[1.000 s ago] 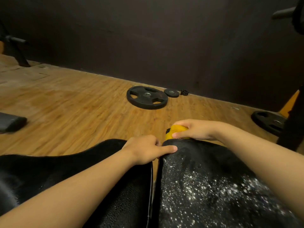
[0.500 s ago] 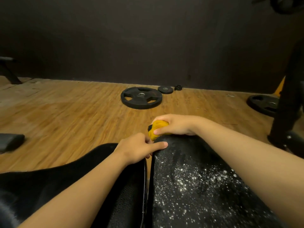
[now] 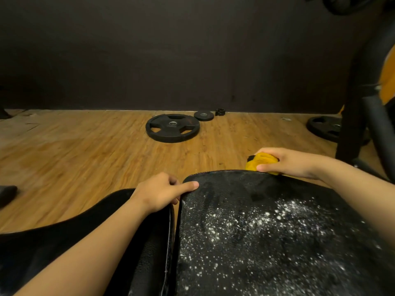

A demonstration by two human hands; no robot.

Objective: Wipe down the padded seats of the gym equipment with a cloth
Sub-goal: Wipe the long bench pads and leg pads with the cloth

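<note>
A black padded seat (image 3: 245, 242) fills the lower right of the head view, speckled with white powder over its middle and right. My right hand (image 3: 288, 162) grips a bunched yellow cloth (image 3: 259, 162) at the seat's far edge, right of centre. My left hand (image 3: 164, 192) holds the seat's far left corner, thumb lying on top and fingers curled into the gap beside it. A second black pad (image 3: 74, 236) lies to the left, under my left forearm.
A large black weight plate (image 3: 172, 127), a small plate (image 3: 204, 115) and a collar (image 3: 220, 112) lie on the wooden floor by the dark wall. Another plate (image 3: 324, 128) and a black machine frame (image 3: 361, 103) stand at the right. A dark pad end (image 3: 7, 194) sits at far left.
My right hand has slid the yellow cloth to the right along the seat's far edge. My left hand stays on the seat's left corner.
</note>
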